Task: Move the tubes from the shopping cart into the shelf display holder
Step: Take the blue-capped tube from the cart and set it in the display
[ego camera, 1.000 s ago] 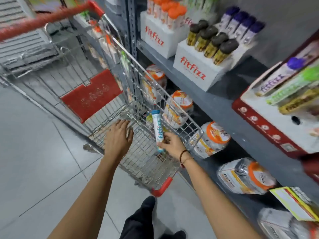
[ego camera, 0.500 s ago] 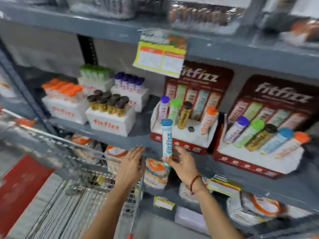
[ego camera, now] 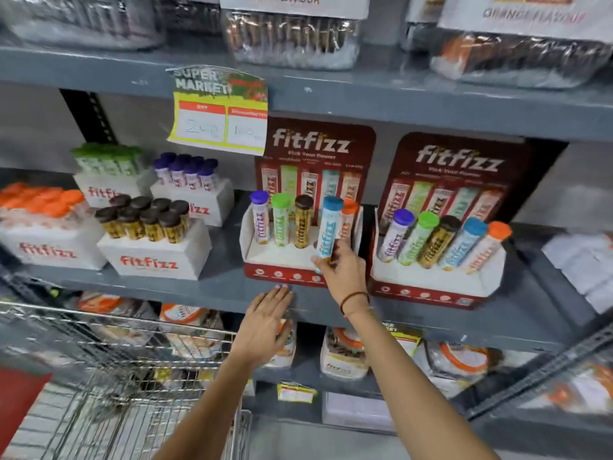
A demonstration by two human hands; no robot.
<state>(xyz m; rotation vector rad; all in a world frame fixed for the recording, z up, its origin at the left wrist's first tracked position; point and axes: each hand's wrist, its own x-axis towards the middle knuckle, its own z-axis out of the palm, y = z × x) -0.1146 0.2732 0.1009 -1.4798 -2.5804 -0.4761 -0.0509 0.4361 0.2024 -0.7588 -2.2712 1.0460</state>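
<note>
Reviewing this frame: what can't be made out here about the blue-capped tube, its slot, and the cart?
Head view only:
- Blue-capped tube: bottom end hidden by the right hand.
- Display holder: empty slot covered by tube and hand.
- Shopping cart: blurred, cropped by the frame; remaining tubes unreadable.
- Price tag: handwriting too faint.

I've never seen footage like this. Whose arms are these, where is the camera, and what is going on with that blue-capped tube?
No machine here: a person wears a camera on the head, so you look down along their own arms at a shop shelf. The right hand holds a blue-capped tube in front of a red display holder where purple, green, brown and orange-capped tubes already stand. The left hand is open and empty, by the shelf edge. A wire shopping cart sits lower left. A second, full holder stands to the right.
</note>
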